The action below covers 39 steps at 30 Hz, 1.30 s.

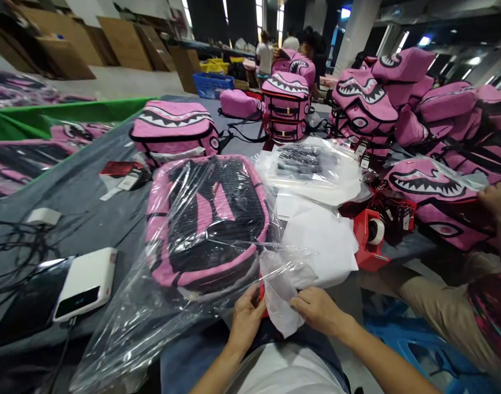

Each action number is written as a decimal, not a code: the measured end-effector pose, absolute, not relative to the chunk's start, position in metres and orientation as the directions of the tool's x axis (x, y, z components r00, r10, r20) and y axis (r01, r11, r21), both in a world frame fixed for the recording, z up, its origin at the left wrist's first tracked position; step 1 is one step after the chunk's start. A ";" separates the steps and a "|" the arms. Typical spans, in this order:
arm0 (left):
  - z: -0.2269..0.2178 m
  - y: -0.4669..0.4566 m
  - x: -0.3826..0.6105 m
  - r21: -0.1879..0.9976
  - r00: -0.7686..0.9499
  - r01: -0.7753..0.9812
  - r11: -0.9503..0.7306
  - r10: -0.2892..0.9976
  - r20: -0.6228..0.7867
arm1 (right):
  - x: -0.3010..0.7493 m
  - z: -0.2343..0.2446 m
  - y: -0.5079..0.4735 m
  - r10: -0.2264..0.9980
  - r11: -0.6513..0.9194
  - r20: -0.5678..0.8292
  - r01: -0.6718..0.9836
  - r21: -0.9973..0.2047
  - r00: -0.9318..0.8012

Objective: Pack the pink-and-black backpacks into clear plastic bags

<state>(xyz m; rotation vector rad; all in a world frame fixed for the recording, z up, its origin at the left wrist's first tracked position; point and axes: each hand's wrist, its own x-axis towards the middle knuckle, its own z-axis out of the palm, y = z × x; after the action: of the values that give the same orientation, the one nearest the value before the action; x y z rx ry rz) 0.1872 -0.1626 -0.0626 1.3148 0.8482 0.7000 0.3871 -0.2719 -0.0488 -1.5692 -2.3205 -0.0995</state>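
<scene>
A pink and black backpack lies back-up inside a clear plastic bag on the grey table in front of me. My left hand and my right hand both pinch the loose open end of that bag at the table's near edge, fingers closed on the film. A bit of red shows between my hands under the plastic.
A white power bank with cables lies left. White sheets and bagged items sit right of the backpack, then a red tape dispenser. Pink shark-face backpacks are piled behind. Another person's hand is at right.
</scene>
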 end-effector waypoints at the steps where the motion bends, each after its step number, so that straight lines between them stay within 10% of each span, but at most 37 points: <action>1: -0.061 -0.162 0.188 0.992 0.569 0.041 0.120 0.813 -0.122 | 0.384 -0.059 -0.276 0.913 0.345 0.283 0.926 -0.154 -0.293; 6: -0.059 -0.145 0.166 0.915 0.818 0.133 -0.381 0.563 0.115 | 0.372 -0.081 -0.280 0.943 0.229 0.270 0.968 -0.104 -0.194; 10: -0.061 -0.124 0.145 0.329 0.845 0.114 -0.937 0.266 0.464 | 0.366 -0.093 -0.281 0.930 0.224 0.311 0.973 -0.057 -0.196; 15: -0.055 -0.107 0.156 -0.126 0.895 0.061 -0.990 -0.002 0.445 | 0.361 -0.113 -0.285 0.901 0.220 0.398 0.972 -0.076 -0.173; 21: -0.066 -0.084 0.178 -0.133 0.912 -0.290 -0.948 -0.316 0.263 | 0.362 -0.112 -0.293 0.829 0.076 0.560 0.987 -0.143 0.017; 39: -0.030 -0.086 0.194 -0.082 0.860 -0.418 -0.905 -0.423 0.286 | 0.365 -0.121 -0.296 0.823 0.100 0.561 0.952 -0.289 0.084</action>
<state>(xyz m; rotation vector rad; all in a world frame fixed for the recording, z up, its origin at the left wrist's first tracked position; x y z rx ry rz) 0.1937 -0.0864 -0.0298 3.0459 -0.6884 0.4736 0.3646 -0.2958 -0.1210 -1.7438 -1.7589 -0.2649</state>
